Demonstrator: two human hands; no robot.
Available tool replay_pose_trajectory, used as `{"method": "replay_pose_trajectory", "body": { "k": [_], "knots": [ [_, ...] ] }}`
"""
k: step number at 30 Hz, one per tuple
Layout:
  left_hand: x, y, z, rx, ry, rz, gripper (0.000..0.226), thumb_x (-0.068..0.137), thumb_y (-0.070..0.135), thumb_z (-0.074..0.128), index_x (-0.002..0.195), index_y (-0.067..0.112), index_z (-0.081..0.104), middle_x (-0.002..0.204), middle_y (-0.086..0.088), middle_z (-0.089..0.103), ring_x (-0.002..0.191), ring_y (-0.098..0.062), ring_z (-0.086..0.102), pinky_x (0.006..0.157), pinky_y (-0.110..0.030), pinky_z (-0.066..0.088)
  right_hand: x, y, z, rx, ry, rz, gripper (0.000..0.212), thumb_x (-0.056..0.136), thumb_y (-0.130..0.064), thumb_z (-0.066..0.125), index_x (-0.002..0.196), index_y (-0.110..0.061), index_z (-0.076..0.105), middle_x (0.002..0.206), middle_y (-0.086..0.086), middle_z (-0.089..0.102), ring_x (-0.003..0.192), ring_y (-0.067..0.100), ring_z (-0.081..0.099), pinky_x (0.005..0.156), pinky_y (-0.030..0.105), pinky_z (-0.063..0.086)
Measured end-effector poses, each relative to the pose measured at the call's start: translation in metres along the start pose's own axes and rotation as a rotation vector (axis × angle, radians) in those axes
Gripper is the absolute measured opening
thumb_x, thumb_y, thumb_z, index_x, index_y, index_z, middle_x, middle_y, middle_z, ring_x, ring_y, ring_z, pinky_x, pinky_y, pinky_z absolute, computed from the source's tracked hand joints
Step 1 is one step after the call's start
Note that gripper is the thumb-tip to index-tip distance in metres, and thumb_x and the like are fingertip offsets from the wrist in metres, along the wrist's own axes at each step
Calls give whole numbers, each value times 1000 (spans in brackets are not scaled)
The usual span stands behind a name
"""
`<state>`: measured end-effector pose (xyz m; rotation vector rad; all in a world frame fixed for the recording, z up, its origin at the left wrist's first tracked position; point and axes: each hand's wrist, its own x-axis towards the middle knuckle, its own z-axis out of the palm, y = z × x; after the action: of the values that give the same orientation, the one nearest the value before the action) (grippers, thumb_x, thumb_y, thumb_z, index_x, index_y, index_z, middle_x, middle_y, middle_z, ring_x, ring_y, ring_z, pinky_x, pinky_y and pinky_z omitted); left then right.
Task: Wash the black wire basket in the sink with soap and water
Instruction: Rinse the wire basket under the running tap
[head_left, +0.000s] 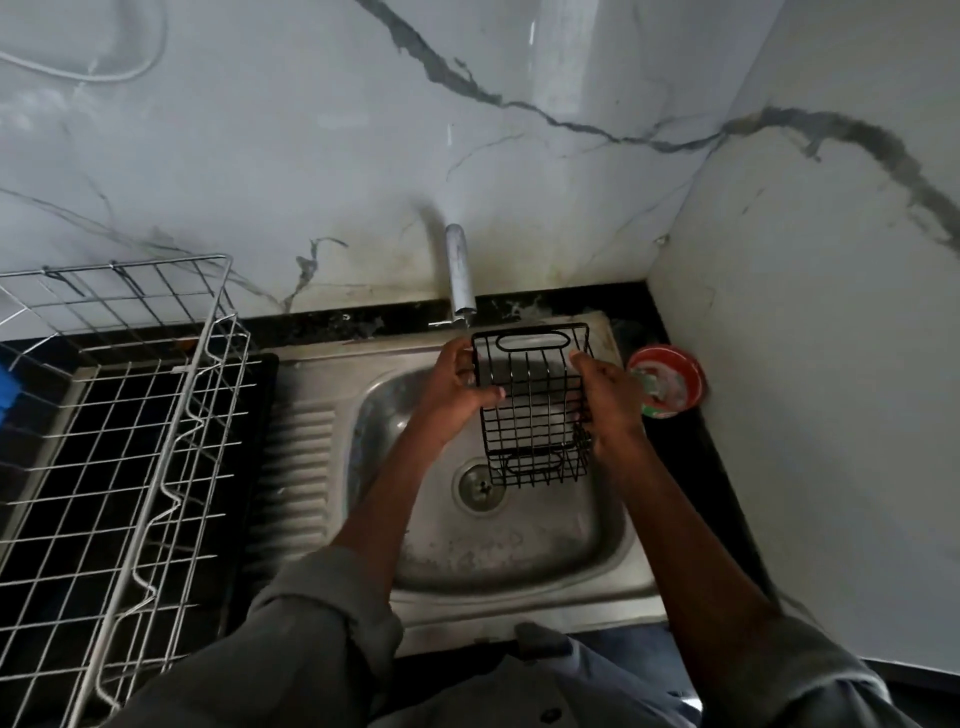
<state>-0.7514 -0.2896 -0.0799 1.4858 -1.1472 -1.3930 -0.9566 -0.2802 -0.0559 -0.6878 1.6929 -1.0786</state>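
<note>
The black wire basket (535, 410) is held over the steel sink (519, 545), just below the grey tap spout (461, 275). My left hand (457, 387) grips its left side, thumb across the wires. Along its right side, my right hand (610, 402) holds it with fingers curled over the rim. The basket's open side faces up toward me, tilted slightly. A thin stream of water seems to fall from the spout onto the far end of the basket.
A large silver wire dish rack (130, 415) stands on the black counter at the left. A red round container (670, 382) with a scrubber sits on the counter corner at the right. The sink drain (480, 487) is below the basket. Marble walls close the back and right.
</note>
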Motion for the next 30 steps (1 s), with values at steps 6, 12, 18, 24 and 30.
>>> {"method": "replay_pose_trajectory", "body": {
  "k": [6,12,18,24,30],
  "knots": [
    [18,3,2,31,-69,-21,91,76,-11,80,152,22,42,140,-5,56,128,-20,55,95,-33,54,23,11,-6,-23,-14,-5,52,58,-60,73,88,-18,75,79,2,78,78,25,76,77,54,62],
    [14,3,11,-68,69,23,61,86,-15,62,135,22,58,126,-2,66,113,-20,64,84,-33,58,-11,-12,11,123,-15,80,35,63,-40,77,81,-11,71,78,12,76,72,32,73,61,48,60],
    [-9,5,13,-315,172,-70,44,77,16,71,120,25,67,126,-18,70,102,-24,66,76,-30,52,-19,-12,9,148,10,128,19,70,-31,75,74,-15,67,65,5,65,61,22,59,54,32,47],
    [-37,2,0,-422,258,-226,28,87,32,61,113,22,64,111,-4,66,98,-19,59,84,-35,43,-34,-9,2,101,-72,73,9,76,-26,73,73,-18,70,66,4,63,56,14,54,44,21,40],
    [-49,9,4,-464,96,-387,32,96,53,59,107,26,71,117,-2,70,118,-28,58,101,-51,41,-42,-6,-6,189,-184,14,3,73,-15,70,73,-18,71,63,1,65,55,14,59,49,25,45]
  ]
}}
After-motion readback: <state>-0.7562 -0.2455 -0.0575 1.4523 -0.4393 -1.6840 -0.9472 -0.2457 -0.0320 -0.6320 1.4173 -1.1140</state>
